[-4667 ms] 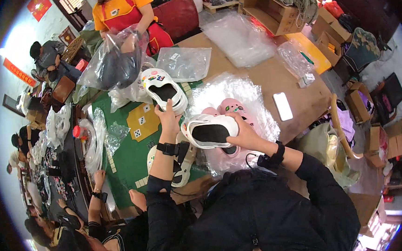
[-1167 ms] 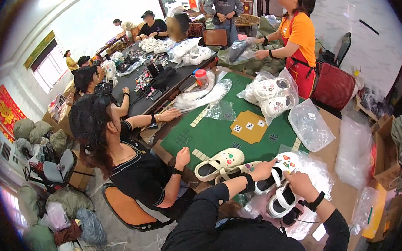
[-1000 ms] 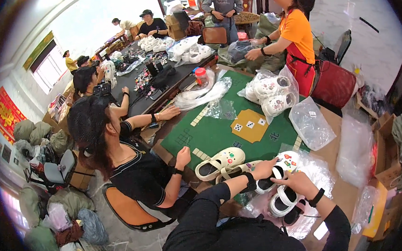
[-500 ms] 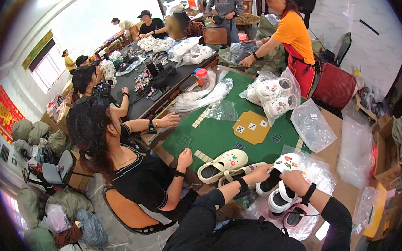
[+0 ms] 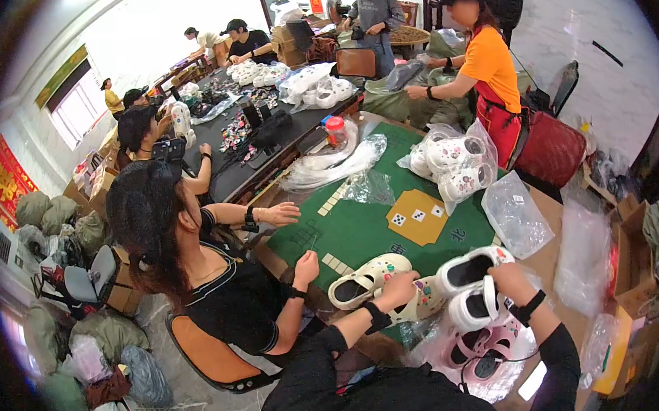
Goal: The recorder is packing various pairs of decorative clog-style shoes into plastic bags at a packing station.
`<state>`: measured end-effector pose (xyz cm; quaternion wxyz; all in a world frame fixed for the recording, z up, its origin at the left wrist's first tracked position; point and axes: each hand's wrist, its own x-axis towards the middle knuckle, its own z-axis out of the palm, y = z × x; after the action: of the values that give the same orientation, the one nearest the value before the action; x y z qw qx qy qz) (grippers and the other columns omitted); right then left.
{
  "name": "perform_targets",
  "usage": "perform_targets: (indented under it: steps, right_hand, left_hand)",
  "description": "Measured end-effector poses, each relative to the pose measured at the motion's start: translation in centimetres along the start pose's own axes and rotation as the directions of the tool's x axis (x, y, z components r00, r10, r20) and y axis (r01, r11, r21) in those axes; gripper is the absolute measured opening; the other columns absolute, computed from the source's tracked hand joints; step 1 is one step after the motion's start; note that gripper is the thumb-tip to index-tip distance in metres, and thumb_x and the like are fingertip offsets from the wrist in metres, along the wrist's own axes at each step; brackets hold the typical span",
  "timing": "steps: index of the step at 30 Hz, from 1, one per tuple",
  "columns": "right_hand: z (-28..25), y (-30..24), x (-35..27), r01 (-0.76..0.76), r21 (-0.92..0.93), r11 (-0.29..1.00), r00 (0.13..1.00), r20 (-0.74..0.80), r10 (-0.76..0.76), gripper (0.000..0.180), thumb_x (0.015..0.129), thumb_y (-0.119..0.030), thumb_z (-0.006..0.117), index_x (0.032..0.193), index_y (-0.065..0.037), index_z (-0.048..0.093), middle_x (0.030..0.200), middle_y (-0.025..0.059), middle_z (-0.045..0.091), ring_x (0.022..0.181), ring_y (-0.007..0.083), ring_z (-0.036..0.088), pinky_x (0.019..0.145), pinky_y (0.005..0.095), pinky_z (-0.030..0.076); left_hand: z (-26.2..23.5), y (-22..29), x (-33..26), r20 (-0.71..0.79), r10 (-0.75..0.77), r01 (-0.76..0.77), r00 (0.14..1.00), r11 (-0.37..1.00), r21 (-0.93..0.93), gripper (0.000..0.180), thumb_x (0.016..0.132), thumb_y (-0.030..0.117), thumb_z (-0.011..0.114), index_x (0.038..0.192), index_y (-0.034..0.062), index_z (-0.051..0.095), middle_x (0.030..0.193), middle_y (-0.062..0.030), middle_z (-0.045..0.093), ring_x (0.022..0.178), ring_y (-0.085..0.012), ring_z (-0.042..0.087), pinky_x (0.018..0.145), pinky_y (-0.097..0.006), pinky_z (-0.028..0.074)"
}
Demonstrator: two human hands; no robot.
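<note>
Clogs at edge of green felt table [image 5: 362, 230], both hands engaged.
L hand [image 5: 398, 288] was closed on cream foam clog [image 5: 420, 300]; R hand [image 5: 507, 278] gripped white clogs [image 5: 473, 287] w/ black insoles over pink pair [image 5: 483, 345] in crinkly clear bag. Risk: smooth, rounded stack could slip & drop off edge.
</note>
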<state>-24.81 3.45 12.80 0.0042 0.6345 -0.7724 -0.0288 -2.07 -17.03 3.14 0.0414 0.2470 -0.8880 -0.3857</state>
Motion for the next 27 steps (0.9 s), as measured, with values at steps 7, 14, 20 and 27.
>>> perform_targets:
  steps: [7, 14, 20, 27]
  right_hand:
    - [-3.8, 1.6, 5.1, -0.313, 0.199, 0.929, 0.892, -0.273, 0.36, 0.012, 0.065, -0.004, 0.058, 0.075, -0.003, 0.05, 0.064, 0.0201, 0.056, 0.064, 0.0398, 0.057, 0.059, 0.0478, 0.045]
    - [3.1, 6.7, 10.0, -0.28, 0.681, 0.676, 0.7, -0.337, 0.629, 0.012, 0.072, -0.005, 0.058, 0.083, 0.002, 0.057, 0.066, 0.0157, 0.061, 0.056, 0.0298, 0.062, 0.051, 0.0387, 0.05]
    - [5.7, 7.9, 14.0, -0.222, 0.889, -0.401, 0.577, 0.451, 0.681, 0.016, 0.076, 0.002, 0.05, 0.088, 0.01, 0.056, 0.077, 0.0179, 0.059, 0.058, 0.0283, 0.061, 0.051, 0.0338, 0.056]
    - [10.5, 11.3, 16.7, -0.176, 0.805, -0.567, 0.589, 0.548, 0.595, 0.017, 0.081, -0.002, 0.049, 0.093, 0.009, 0.054, 0.084, 0.0158, 0.059, 0.068, 0.0254, 0.062, 0.056, 0.0308, 0.057]
  left_hand:
    - [-0.4, -3.8, -2.4, -0.311, 0.134, -0.058, 0.941, 0.968, 0.243, 0.027, 0.071, 0.011, 0.059, 0.096, 0.0022, 0.054, 0.089, -0.0182, 0.053, 0.085, -0.0358, 0.053, 0.071, -0.045, 0.045]
    - [1.2, -3.5, -2.9, -0.175, 0.306, -0.167, 0.936, 0.822, 0.545, 0.038, 0.069, 0.021, 0.059, 0.103, 0.0042, 0.059, 0.106, -0.0179, 0.051, 0.102, -0.0319, 0.047, 0.086, -0.041, 0.036]
    - [0.6, -3.0, -3.6, -0.155, 0.218, -0.106, 0.964, 0.842, 0.529, 0.032, 0.07, 0.016, 0.057, 0.1, 0.0055, 0.06, 0.106, -0.0164, 0.051, 0.104, -0.0309, 0.046, 0.089, -0.04, 0.034]
    - [0.9, -3.8, -3.1, -0.168, 0.216, -0.11, 0.962, 0.866, 0.488, 0.028, 0.068, 0.016, 0.059, 0.094, 0.0056, 0.06, 0.105, -0.0158, 0.051, 0.105, -0.0303, 0.045, 0.088, -0.04, 0.035]
